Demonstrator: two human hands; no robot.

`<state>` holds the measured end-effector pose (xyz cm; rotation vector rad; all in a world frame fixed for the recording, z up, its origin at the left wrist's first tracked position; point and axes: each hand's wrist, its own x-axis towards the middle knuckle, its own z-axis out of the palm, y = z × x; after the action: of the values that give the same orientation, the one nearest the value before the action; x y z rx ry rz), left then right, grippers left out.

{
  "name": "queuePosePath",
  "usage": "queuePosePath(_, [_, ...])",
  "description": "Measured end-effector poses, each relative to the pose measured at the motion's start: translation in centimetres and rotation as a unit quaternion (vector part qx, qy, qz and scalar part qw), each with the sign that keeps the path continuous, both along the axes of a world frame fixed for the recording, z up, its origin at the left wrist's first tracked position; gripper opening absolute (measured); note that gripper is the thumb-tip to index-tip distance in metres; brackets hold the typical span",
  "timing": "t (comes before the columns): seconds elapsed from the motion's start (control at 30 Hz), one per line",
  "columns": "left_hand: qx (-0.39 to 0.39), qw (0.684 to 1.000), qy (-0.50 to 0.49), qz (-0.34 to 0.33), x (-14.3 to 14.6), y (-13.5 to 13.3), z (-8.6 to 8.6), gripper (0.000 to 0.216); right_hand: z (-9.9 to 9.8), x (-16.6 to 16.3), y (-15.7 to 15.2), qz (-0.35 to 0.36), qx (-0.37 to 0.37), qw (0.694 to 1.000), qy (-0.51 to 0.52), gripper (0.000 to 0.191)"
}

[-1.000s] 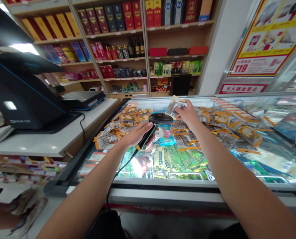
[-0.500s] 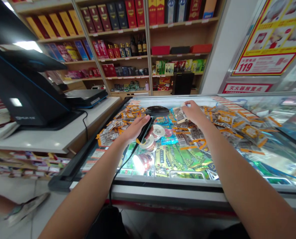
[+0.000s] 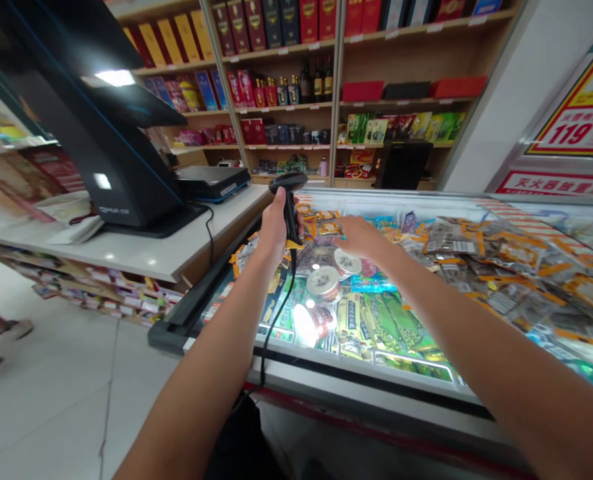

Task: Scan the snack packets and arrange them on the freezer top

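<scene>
My left hand (image 3: 276, 223) is wrapped round the black grip of a handheld barcode scanner (image 3: 290, 217), its head tilted up and its cable hanging down toward me. Close to the scanner, my right hand (image 3: 359, 235) has its fingers at the edge of a small snack packet (image 3: 329, 229) with orange ends, seemingly pinching it; the fingertips are partly hidden. Both hands are over the glass-topped freezer (image 3: 406, 197). More orange-edged snack packets (image 3: 456, 243) lie heaped to the right. Below the glass are round tubs (image 3: 323, 283) and green packs (image 3: 386, 317).
A white counter (image 3: 146, 257) at the left carries a black checkout scale (image 3: 136, 167) with a flat weighing plate (image 3: 211, 177). Shelves of boxes and bottles (image 3: 286, 90) line the back. A person's leg and shoes (image 3: 16, 330) show at the far left.
My right hand has moved left with the packet, toward the left heap. My left hand has raised the scanner and turned it more upright. The view has swung left.
</scene>
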<state>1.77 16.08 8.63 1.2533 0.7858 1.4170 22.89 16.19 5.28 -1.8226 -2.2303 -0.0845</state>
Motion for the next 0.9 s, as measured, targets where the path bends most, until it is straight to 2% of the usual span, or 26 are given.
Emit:
queuePosePath(0.13, [-0.003, 1.0, 0.01, -0.005, 0.1, -0.4, 0.1, 0.056, -2.4, -2.0, 3.0, -0.005, -0.016, 1.0, 0.008, 0.051])
queuePosePath(0.23, [-0.005, 1.0, 0.014, -0.009, 0.1, -0.4, 0.2, 0.056, -2.8, -1.6, 3.6, -0.019, -0.005, 1.0, 0.016, 0.045])
queuePosePath(0.37, [0.004, 0.999, 0.009, -0.031, 0.3, -0.6, 0.1, 0.056, -2.0, 0.2, 2.7, -0.045, 0.019, 0.998, 0.042, 0.032])
queuePosePath(0.5, [0.004, 0.997, 0.008, -0.079, 1.3, -1.3, -0.2, 0.058, -0.4, 3.0, 0.8, -0.075, 0.071, 0.991, 0.088, 0.043])
queuePosePath(0.53, [0.005, 0.995, 0.012, -0.096, 1.7, -1.6, -0.3, 0.059, -0.1, 3.8, 0.2, -0.082, 0.089, 0.984, 0.127, 0.045])
queuePosePath(0.6, [0.015, 0.99, 0.028, -0.136, 2.6, -2.3, -0.7, 0.059, 0.2, 5.1, -1.2, -0.088, 0.111, 0.946, 0.29, 0.044])
queuePosePath(0.63, [0.021, 0.986, 0.039, -0.158, 3.0, -2.7, -1.0, 0.059, 0.3, 5.6, -1.9, -0.082, 0.11, 0.907, 0.398, 0.041])
queuePosePath(0.7, [0.031, 0.976, 0.066, -0.207, 3.8, -3.5, -1.4, 0.06, 0.1, 6.3, -3.3, -0.063, 0.092, 0.804, 0.584, 0.033])
queuePosePath(0.73, [0.031, 0.968, 0.08, -0.234, 4.1, -4.0, -1.6, 0.06, 0.0, 6.6, -4.0, -0.056, 0.08, 0.766, 0.635, 0.03])
queuePosePath(0.77, [0.031, 0.96, 0.093, -0.262, 4.4, -4.4, -1.8, 0.059, -0.1, 6.8, -4.6, -0.052, 0.073, 0.743, 0.663, 0.028])
queuePosePath(0.83, [0.031, 0.94, 0.12, -0.319, 4.7, -5.0, -2.2, 0.057, -0.2, 7.1, -5.5, -0.058, 0.071, 0.726, 0.682, 0.027])
queuePosePath(0.9, [0.029, 0.919, 0.146, -0.365, 4.8, -5.4, -2.6, 0.054, -0.3, 7.3, -6.0, -0.064, 0.072, 0.729, 0.678, 0.03])
